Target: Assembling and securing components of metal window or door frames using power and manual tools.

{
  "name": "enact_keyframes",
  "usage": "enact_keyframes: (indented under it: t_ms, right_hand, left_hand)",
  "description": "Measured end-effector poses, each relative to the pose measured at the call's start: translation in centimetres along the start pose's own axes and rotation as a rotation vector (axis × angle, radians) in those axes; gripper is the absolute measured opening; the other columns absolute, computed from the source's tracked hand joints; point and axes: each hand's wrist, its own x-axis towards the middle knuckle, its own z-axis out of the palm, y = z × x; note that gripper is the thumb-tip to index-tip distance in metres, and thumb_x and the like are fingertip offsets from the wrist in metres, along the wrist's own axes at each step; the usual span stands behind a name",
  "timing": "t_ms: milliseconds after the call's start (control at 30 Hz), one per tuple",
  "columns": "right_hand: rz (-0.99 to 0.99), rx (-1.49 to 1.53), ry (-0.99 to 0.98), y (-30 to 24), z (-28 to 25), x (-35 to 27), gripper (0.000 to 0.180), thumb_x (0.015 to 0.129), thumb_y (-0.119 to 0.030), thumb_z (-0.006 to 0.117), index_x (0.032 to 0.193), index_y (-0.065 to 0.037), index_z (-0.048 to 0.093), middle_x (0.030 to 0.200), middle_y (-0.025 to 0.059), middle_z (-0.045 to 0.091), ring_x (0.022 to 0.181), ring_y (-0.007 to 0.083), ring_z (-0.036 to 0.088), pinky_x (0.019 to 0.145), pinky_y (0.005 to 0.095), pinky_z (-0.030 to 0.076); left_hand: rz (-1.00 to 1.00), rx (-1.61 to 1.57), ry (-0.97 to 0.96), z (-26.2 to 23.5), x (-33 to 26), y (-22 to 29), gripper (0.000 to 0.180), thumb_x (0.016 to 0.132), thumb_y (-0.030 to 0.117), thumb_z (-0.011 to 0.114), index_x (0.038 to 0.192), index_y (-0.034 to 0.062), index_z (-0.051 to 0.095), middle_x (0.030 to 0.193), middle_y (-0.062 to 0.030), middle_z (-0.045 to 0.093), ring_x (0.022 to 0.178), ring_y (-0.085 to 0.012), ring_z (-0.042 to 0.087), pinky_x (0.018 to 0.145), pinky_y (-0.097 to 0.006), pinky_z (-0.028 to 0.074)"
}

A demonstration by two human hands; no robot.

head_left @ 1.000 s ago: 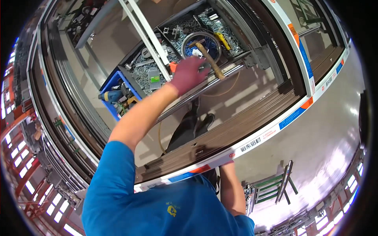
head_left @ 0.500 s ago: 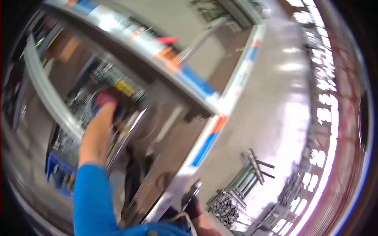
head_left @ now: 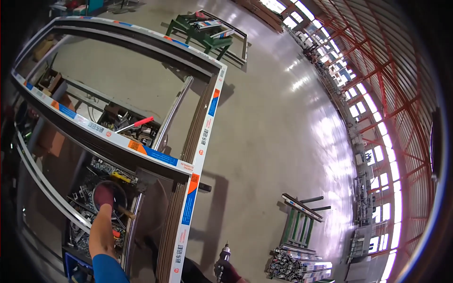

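Note:
My left hand (head_left: pixel 104 194), in a dark red glove, reaches into a round dark bowl (head_left: pixel 123 194) among loose metal parts. Its fingers are hidden inside, so their grip does not show. Around the bowl lie small metal fittings (head_left: pixel 84 195), a yellow tool (head_left: pixel 121 177) and a wooden handle (head_left: pixel 126 212). My right hand (head_left: pixel 228 274), also gloved, is closed round a power drill (head_left: pixel 225 254) at the lower edge, its bit pointing away from me. Between the two hands runs a large window frame (head_left: pixel 188 207) with white, blue and orange film.
A red-handled tool (head_left: pixel 141 121) rests by the frame's crossbar. Beyond stands a green bench (head_left: pixel 203 35) with profiles on it. At right are a green rack (head_left: pixel 298 226) and a stack of metal profiles (head_left: pixel 288 264). A blue crate (head_left: pixel 75 269) sits at lower left.
The view has swung and steadied, so more of the window frame and hall shows. My left hand stays down among the metal parts; my right still holds the drill.

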Motion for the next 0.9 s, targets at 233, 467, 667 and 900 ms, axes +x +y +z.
enact_keyframes:
  t_ms: [233, 467, 667, 900]
  right_hand:
    - [-0.191, 0.011, -0.109, -6.1, -7.3, 5.2, 0.024, 0.095, -0.026, 0.066, 0.108, -0.007, 0.062, 0.082, 0.0094, 0.064, 0.056, 0.0209, 0.059, 0.048, 0.0353, 0.05]
    - [-1.029, -0.237, -0.328, -16.4, 2.3, -10.8, 0.043, 0.088, -0.014, 0.074, 0.126, -0.004, 0.056, 0.09, 0.0075, 0.064, 0.061, 0.0156, 0.062, 0.049, 0.028, 0.05]
    - [-1.619, -0.898, -0.639, -17.9, 0.4, -22.4, 0.068, 0.086, -0.018, 0.079, 0.146, -0.003, 0.051, 0.119, 0.0097, 0.068, 0.1, 0.0189, 0.069, 0.09, 0.0361, 0.056]
    - [-0.883, -1.304, -1.194, -10.2, -7.3, -29.3, 0.061, 0.086, -0.022, 0.08, 0.139, 0.0, 0.058, 0.103, 0.0047, 0.07, 0.09, 0.013, 0.065, 0.079, 0.0311, 0.055]
  left_hand:
    - [0.0, -1.203, -0.129, -14.6, -11.4, -1.7, 0.029, 0.097, 0.013, 0.063, 0.12, 0.0001, 0.075, 0.106, -0.015, 0.078, 0.094, -0.0282, 0.076, 0.081, -0.037, 0.06]
    - [-0.117, -1.671, -0.234, -36.2, -30.1, -1.2, 0.032, 0.098, 0.013, 0.067, 0.126, -0.0004, 0.07, 0.106, -0.0123, 0.076, 0.087, -0.0217, 0.075, 0.073, -0.033, 0.062]
    - [-0.052, -1.645, 0.23, -45.0, -52.5, 4.2, 0.062, 0.095, 0.008, 0.069, 0.154, 0.0046, 0.052, 0.102, -0.0109, 0.075, 0.08, -0.0142, 0.07, 0.071, -0.03, 0.06]
    - [-0.084, -2.208, 0.282, -42.9, -67.7, 11.9, 0.03, 0.106, 0.02, 0.066, 0.133, 0.0063, 0.065, 0.115, -0.0099, 0.076, 0.102, -0.0209, 0.074, 0.089, -0.037, 0.061]
